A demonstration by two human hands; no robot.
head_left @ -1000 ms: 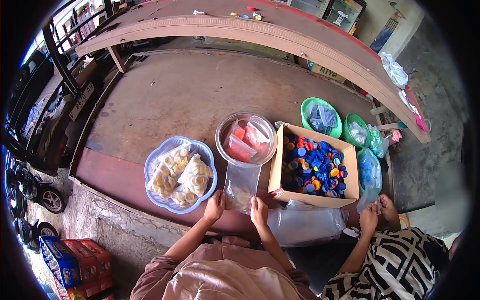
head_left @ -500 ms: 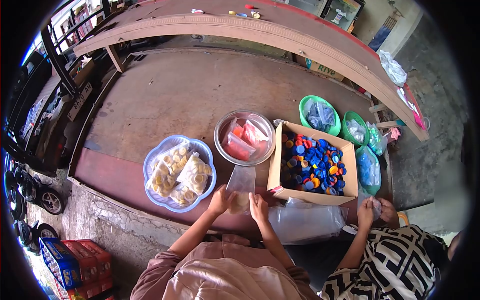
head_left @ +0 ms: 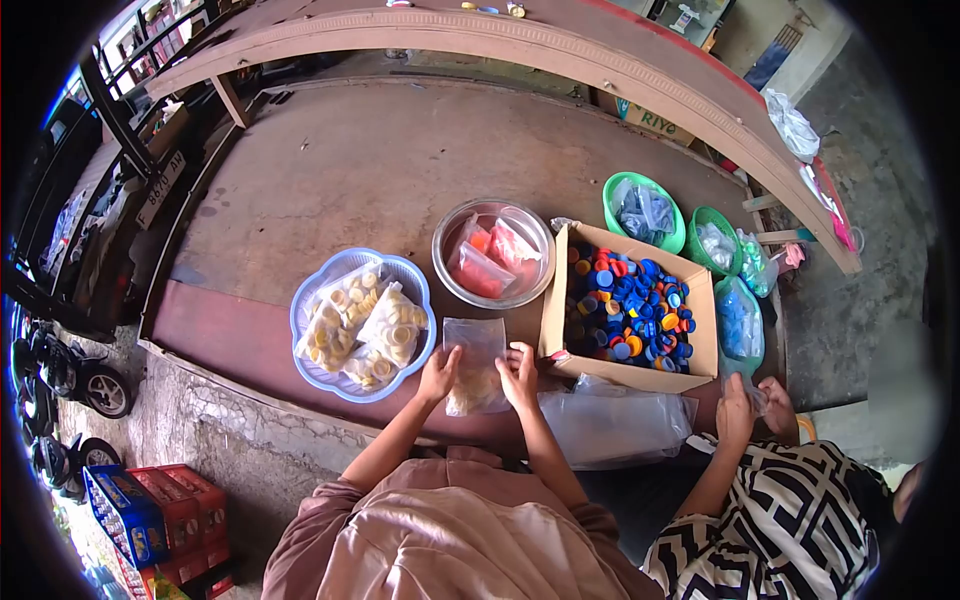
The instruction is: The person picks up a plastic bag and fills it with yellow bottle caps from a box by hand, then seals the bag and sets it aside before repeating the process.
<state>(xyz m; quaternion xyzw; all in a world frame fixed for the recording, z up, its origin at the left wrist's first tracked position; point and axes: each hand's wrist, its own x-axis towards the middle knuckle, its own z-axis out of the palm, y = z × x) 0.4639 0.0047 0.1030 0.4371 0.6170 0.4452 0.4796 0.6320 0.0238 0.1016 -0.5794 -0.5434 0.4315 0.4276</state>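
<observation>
Between my two hands is a clear plastic bag with pale yellowish pieces in its lower part. My left hand grips its left edge, and my right hand pinches the right edge. Just left of it stands a light-blue scalloped basket holding several clear bags of cream and yellow caps. Beyond my hands, a metal bowl contains bags of red pieces. To the right, a cardboard box is filled with loose blue, red and orange bottle caps.
Flat plastic bags lie in front of the box. A co-worker's hands hold a clear bag at the right. Green baskets with bagged pieces stand behind the box. A raised wooden beam crosses the far side; crates sit on the floor, lower left.
The bag in my hands now lies flatter and its top looks lower and wider. My hands have moved up slightly, with the right hand a little further right. The view has shifted slightly.
</observation>
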